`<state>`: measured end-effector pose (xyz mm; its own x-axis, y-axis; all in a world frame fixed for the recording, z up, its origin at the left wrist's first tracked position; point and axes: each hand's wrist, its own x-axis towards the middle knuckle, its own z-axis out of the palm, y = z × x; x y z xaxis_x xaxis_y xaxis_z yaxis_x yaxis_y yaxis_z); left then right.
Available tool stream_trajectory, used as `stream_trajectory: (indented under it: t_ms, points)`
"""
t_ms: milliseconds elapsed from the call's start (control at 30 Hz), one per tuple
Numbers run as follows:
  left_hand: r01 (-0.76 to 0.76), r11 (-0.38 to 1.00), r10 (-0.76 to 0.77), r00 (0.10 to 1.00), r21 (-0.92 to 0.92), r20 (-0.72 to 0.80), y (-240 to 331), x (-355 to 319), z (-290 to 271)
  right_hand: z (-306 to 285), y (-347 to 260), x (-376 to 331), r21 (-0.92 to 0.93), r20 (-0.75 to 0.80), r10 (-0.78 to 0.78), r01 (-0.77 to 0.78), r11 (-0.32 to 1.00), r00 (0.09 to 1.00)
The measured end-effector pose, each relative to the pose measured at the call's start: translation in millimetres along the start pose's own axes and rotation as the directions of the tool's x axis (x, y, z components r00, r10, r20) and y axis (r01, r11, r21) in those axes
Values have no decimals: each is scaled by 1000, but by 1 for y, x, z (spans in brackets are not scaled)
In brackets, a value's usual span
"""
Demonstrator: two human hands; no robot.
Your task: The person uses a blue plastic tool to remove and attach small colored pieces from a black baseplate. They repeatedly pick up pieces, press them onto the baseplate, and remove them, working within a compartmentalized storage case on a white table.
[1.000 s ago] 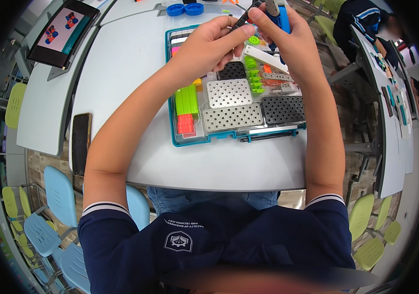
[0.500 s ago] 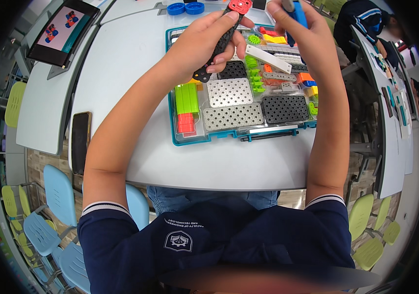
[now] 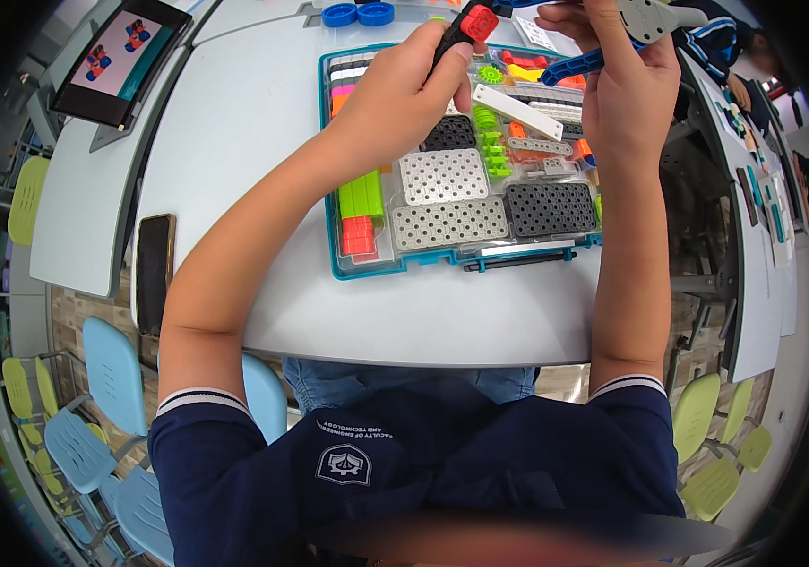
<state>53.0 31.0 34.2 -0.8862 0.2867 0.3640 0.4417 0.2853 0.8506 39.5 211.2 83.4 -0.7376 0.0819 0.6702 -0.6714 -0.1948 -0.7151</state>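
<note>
Near the top edge, my left hand (image 3: 412, 93) is closed round a black beam (image 3: 449, 40) with a red block (image 3: 478, 24) at its end. To its right my right hand (image 3: 629, 90) grips an assembly of blue arms (image 3: 572, 68) and a grey perforated part (image 3: 650, 19); the upper edge of the picture cuts off some of it. Below both hands lies a teal-rimmed parts tray (image 3: 367, 274) with white, grey and black perforated plates, green gears, lime and red blocks. A long white beam (image 3: 518, 113) rests slantwise across the tray.
Two blue rings (image 3: 355, 15) lie beyond the tray. A phone (image 3: 155, 274) sits at the table's left edge. Farther left, a screen (image 3: 121, 61) stands on another table. Light blue chairs (image 3: 113, 373) stand at left. Another person (image 3: 707, 38) is at a table on the right.
My right hand has turned, bringing the grey part and blue arms into view. My left hand has rotated the black beam, so its lower end no longer shows below the hand.
</note>
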Motion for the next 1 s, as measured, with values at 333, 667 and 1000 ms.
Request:
stream_trajectory:
  t_ms: [333, 667, 1000]
  points:
    - [-72, 959, 95, 993, 276, -73, -5, -3, 4, 7, 8, -3, 49, -110, 149, -144, 988, 983]
    - [-97, 921, 115, 993, 378, -26, -7, -2, 0, -3, -1, 4, 90, -40, 300, -296, 951, 953]
    - [-95, 940, 71, 994, 327, 87, -8, -1, -1, -24, 3, 17, 83, 22, 473, -473, 877, 881]
